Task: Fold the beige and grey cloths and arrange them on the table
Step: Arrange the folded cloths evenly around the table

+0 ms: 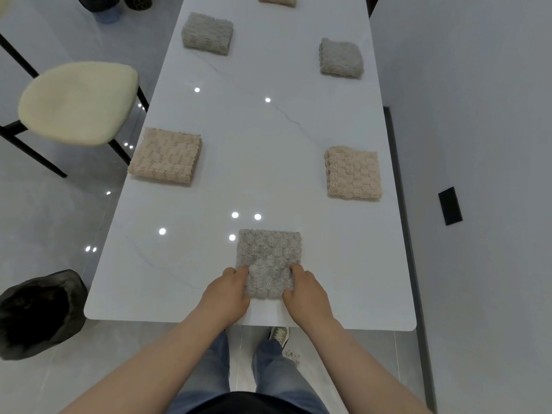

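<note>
Folded grey cloth (270, 258) gripped near front edge of tabletop (268, 130)
L side is held by curled fingers of left hand (228, 289), R side by right hand (307, 291); folded beige cloths (165, 156) are laid farther back.

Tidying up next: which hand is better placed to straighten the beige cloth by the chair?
Probably left: the left hand grips the grey cloth at its left edge, nearer that beige cloth than the right hand.
</note>
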Tool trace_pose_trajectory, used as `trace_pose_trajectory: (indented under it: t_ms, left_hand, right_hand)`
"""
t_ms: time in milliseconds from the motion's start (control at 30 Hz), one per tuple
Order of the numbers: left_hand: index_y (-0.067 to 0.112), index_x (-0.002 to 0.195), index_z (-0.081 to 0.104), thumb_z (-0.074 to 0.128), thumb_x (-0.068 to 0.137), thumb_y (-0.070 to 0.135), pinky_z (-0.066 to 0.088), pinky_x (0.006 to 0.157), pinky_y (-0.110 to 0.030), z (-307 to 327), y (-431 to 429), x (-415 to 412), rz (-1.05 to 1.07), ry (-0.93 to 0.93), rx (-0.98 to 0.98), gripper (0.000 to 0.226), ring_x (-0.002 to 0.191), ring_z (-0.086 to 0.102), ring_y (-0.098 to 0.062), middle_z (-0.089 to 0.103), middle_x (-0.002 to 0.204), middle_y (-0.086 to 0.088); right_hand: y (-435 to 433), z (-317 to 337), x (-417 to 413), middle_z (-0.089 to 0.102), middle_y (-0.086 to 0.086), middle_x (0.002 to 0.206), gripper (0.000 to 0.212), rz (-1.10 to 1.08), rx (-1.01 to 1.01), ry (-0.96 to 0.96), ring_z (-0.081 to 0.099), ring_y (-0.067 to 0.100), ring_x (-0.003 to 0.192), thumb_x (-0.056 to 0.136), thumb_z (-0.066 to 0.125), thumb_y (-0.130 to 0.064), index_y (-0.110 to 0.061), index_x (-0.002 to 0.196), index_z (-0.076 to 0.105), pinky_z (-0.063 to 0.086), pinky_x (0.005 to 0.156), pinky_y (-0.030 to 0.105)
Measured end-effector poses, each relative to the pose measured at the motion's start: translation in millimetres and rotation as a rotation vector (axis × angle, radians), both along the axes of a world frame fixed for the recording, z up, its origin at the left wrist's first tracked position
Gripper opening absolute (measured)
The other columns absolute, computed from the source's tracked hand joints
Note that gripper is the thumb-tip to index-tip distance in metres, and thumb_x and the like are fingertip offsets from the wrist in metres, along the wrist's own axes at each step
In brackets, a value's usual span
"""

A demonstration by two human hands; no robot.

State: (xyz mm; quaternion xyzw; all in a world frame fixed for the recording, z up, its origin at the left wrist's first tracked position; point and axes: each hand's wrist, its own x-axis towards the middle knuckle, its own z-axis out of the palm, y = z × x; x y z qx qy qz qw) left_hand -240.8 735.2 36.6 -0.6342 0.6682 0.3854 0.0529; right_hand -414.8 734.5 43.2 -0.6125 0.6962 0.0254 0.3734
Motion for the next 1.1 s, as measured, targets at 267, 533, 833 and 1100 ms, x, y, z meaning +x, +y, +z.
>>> trace_pose_trajectory:
  t_ms: [267, 533, 833, 1100]
  left_hand:
    - [0.015, 0.135, 0.039, 0.045, 0.092, 0.019, 0.046, 0.076, -0.029, 9, 0, -3, 0.011, -0.036, -0.023, 0.044, 0.097, 0.056, -0.024, 0.049, 0.115, -0.009]
    - [0.016, 0.132, 0.042, 0.044, 0.093, 0.020, 0.046, 0.074, -0.027, 26, 7, -12, 0.150, -0.056, -0.073, 0.040, 0.095, 0.056, -0.021, 0.050, 0.114, -0.007]
    - [0.017, 0.138, 0.036, 0.046, 0.094, 0.028, 0.044, 0.089, -0.027, 47, 52, -2, 0.387, -0.105, -0.032, 0.046, 0.111, 0.054, -0.019, 0.048, 0.130, -0.005]
    - [0.017, 0.139, 0.036, 0.046, 0.094, 0.025, 0.042, 0.095, -0.028, 57, 100, 57, 0.569, -0.048, -0.027, 0.047, 0.117, 0.051, -0.020, 0.045, 0.135, -0.005]
  right_hand:
    - [0, 9, -8, 0.049, 0.007, 0.118, 0.047, 0.090, -0.059, 0.059, 0.055, 0.022, 0.096, 0.094, 0.041, -0.016, -0.018, 0.141, 0.034, 0.040, 0.071, 0.028]
    - [-13, 25, -16, 0.051, 0.005, 0.115, 0.034, 0.276, -0.173, 0.099, 0.046, 0.016, 0.083, 0.095, 0.040, -0.016, -0.015, 0.128, 0.046, 0.032, 0.066, 0.026]
    - [-16, 42, 17, 0.056, 0.005, 0.113, 0.027, 0.593, -0.192, 0.044, 0.053, 0.019, 0.090, 0.095, 0.038, -0.015, -0.013, 0.116, 0.056, 0.030, 0.059, 0.026]
    - [16, 48, 87, 0.056, 0.005, 0.118, 0.030, 0.758, -0.160, 0.058, 0.057, 0.020, 0.101, 0.095, 0.040, -0.016, -0.012, 0.122, 0.053, 0.044, 0.078, 0.029]
